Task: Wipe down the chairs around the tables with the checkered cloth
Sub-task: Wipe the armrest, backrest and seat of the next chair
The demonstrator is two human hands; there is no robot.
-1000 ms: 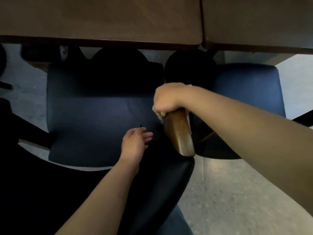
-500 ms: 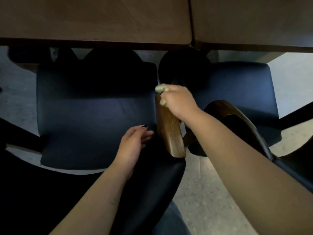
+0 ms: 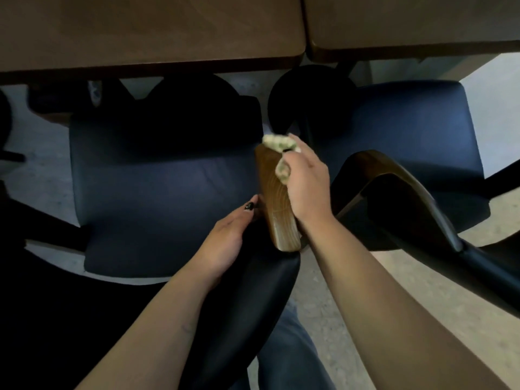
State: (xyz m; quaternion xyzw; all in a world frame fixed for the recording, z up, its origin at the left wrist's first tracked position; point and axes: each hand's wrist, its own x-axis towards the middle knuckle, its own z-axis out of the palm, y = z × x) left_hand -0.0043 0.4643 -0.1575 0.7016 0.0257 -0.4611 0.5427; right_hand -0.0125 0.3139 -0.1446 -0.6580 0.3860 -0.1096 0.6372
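The pale bunched checkered cloth (image 3: 278,143), gripped in your right hand (image 3: 306,187), has slid up to the brown wooden armrest (image 3: 274,198) tip; your left hand (image 3: 225,243) rests open, so that stroke looks nearly finished.

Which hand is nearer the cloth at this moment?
Right. The right hand grips the cloth on the wooden armrest; the left hand rests lower, beside the armrest's near end, apart from the cloth.
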